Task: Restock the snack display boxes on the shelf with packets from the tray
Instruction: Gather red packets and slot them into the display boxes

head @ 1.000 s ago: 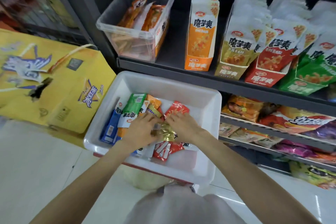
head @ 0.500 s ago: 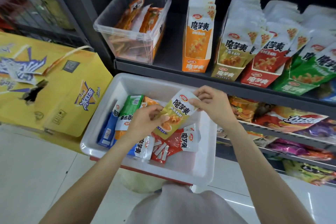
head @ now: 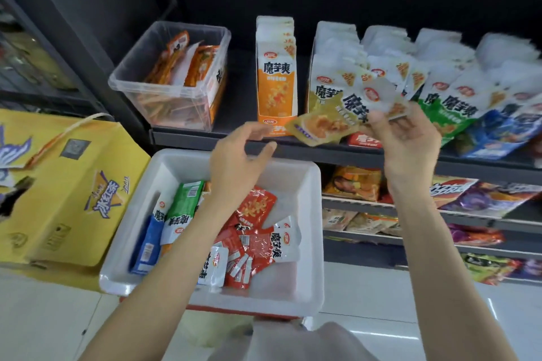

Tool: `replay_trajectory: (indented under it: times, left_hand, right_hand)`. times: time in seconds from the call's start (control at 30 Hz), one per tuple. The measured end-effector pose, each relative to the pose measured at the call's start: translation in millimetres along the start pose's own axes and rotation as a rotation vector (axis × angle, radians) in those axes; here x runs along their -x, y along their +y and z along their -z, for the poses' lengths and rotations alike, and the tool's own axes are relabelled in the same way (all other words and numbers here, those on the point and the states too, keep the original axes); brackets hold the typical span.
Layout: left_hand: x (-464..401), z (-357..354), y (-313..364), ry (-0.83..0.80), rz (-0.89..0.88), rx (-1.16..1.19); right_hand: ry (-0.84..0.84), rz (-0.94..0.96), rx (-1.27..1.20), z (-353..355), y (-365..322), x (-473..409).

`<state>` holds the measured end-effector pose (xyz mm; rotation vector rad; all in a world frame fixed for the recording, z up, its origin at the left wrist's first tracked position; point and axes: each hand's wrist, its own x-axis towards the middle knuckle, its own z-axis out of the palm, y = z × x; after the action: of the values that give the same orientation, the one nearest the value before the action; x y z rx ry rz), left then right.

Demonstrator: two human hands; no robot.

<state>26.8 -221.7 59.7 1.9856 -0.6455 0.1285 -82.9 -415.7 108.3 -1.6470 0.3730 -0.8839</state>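
**Yellow packet lifted to shelf height, tray below**

Nearest the camera: pale cloth (head: 296, 343) at the bottom edge, with two bare forearms reaching up and forward from either side.

Just beyond, a white tray (head: 318, 243) on a red-edged base, holding a loose heap of packets: a green packet (head: 183, 214) and a blue packet (head: 146, 246) along the left side, red packets (head: 253, 231) in the middle, white-topped ones among them. To the left of the tray, a yellow carton (head: 67, 184) with printed lettering and a carry strap.

Above the tray's far rim, the left hand (head: 239, 161), fingers loosely spread and gently bent, holding nothing, hovering apart from the packets below.

Further right and higher, the right hand (head: 407, 141), palm toward the camera, fingers and thumb pinching the white upper end of a yellow packet (head: 325, 126). Packet tilted, yellow end down-left, hanging in front of the shelf edge (head: 337, 152) and the yellow display box (head: 322, 91); touching or merely overlapping the box, cannot tell, motion blur there.

On the shelf behind: a clear plastic bin (head: 173, 85) with orange packets at left, an orange display box (head: 275, 73) standing upright beside it, then the yellow box, then green display box (head: 451, 108) and blue display box (head: 498, 132) leaning rightward, white packet tops fanned above them. Lower shelves at right stacked with assorted snack bags (head: 484, 193).
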Motion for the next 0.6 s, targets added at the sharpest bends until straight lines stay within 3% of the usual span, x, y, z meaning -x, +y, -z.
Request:
replay_trajectory:
  times: [0.07,0.17,0.43,0.6]
  left_hand:
    - [-17.3,-11.6,4.2,0.031,-0.069,-0.035]
    - [-40.6,-32.9,16.7,0.021,-0.148,-0.021]
    - [-70.3,-73.2,16.8,-0.019,-0.291,-0.214]
    - [-70.9,-73.9,9.8,0.023,-0.303,-0.322]
  right_hand:
    - [0.103,0.094,0.037,9.6,-5.9,-15.6]
    - [0.121,0.154,0.208,11.3,1.4,-36.4]
    - [0.032,0.219,0.587,2.5,27.2,-67.1]
    - [-0.139,0.357,0.720,-6.1,13.8,-77.8]
